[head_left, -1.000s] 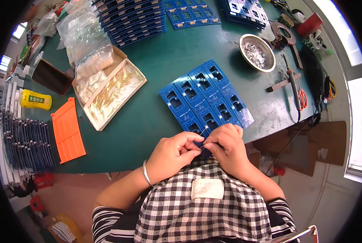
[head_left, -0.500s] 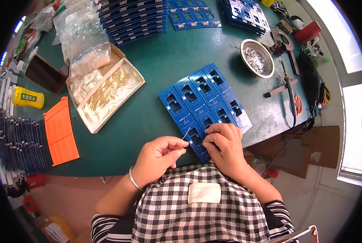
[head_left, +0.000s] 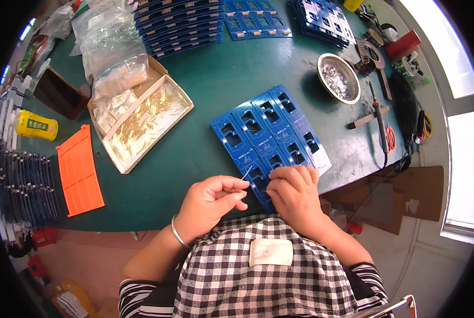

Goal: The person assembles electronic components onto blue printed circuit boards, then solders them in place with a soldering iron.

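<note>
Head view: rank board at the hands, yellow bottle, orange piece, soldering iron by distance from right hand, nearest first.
1. Board: partly under right hand
2. Soldering iron: right
3. Orange piece: left
4. Yellow bottle: far left

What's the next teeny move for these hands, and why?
Maybe the left hand should gently guide the thin pale strand toward the right hand's fingertips. The strand seems to stick out by the left fingertips, over the blue board, and the right fingers are at the board's near end, apart from the left ones.
</note>
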`<state>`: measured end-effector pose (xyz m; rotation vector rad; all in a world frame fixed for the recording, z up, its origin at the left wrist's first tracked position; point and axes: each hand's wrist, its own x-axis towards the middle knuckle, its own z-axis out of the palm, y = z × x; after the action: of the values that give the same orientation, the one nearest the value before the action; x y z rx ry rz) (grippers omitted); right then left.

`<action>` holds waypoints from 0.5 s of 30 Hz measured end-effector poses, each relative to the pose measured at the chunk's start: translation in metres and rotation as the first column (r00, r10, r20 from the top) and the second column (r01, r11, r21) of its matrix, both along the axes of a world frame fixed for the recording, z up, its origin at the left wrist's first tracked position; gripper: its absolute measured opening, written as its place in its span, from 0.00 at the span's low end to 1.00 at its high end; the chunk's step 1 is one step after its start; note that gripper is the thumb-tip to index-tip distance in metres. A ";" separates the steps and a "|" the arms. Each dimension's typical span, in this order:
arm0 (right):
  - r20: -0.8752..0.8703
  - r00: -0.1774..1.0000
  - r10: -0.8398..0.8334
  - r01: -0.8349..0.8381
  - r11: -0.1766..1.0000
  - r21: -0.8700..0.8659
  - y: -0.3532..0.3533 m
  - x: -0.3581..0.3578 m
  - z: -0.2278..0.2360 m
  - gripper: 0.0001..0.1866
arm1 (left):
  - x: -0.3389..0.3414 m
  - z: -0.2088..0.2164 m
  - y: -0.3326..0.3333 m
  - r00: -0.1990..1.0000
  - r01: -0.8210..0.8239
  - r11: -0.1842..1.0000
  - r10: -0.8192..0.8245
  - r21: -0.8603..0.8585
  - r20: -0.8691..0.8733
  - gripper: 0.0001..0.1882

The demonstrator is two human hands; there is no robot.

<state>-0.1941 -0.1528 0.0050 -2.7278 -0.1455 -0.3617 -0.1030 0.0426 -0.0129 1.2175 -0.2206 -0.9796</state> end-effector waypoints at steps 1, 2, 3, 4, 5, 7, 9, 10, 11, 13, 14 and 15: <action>0.007 1.000 0.009 -0.009 1.000 0.004 0.001 0.000 0.001 0.08 | 0.001 0.001 0.000 1.000 0.002 1.000 -0.003 0.020 0.006 0.11; 0.028 0.997 0.073 -0.069 0.992 -0.102 0.003 -0.001 0.003 0.08 | 0.001 0.002 0.000 1.000 -0.008 1.000 0.007 0.024 0.014 0.11; 0.044 0.990 0.137 -0.125 0.970 -0.209 0.003 0.000 0.005 0.08 | 0.001 0.001 -0.001 1.000 -0.001 1.000 0.001 0.007 -0.007 0.11; 0.023 0.992 0.125 -0.117 0.968 -0.220 0.002 0.001 0.006 0.08 | 0.001 0.001 -0.002 1.000 0.007 1.000 -0.007 -0.012 -0.029 0.10; 0.030 0.991 0.134 -0.124 0.968 -0.218 0.001 0.001 0.006 0.08 | 0.001 0.001 -0.002 1.000 -0.002 1.000 0.002 -0.008 -0.022 0.10; 0.015 0.993 0.119 -0.111 0.959 -0.260 0.000 -0.001 0.006 0.08 | 0.000 -0.001 -0.003 0.999 -0.007 0.999 0.004 -0.049 -0.047 0.10; 0.024 0.988 0.154 -0.140 0.945 -0.297 0.001 -0.002 0.008 0.09 | 0.000 -0.003 -0.004 0.999 -0.014 0.997 0.010 -0.078 -0.042 0.13; 0.041 0.988 0.149 -0.130 0.945 -0.301 0.000 -0.002 0.009 0.09 | 0.001 -0.003 -0.004 1.000 -0.008 0.997 0.006 -0.073 -0.021 0.14; 0.057 0.988 0.144 -0.120 0.945 -0.305 -0.001 -0.003 0.010 0.10 | 0.002 -0.002 -0.003 1.000 -0.001 0.998 0.001 -0.068 0.000 0.16; 0.034 0.991 0.129 -0.113 0.949 -0.293 -0.001 -0.002 0.015 0.11 | 0.000 -0.001 -0.006 0.999 -0.017 0.999 0.019 -0.036 0.037 0.18; 0.034 0.995 0.095 -0.087 0.979 -0.184 -0.002 0.002 0.017 0.11 | 0.000 -0.001 -0.007 0.997 -0.035 0.999 0.035 -0.005 0.075 0.19; 0.030 0.998 0.060 -0.058 0.996 -0.072 -0.003 0.005 0.019 0.11 | 0.000 0.002 -0.007 0.997 -0.036 0.999 0.036 -0.004 0.073 0.19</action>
<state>-0.1887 -0.1554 0.0236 -2.7817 -0.2521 -0.3905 -0.1031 0.0359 -0.0113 1.2523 -0.2563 -0.9044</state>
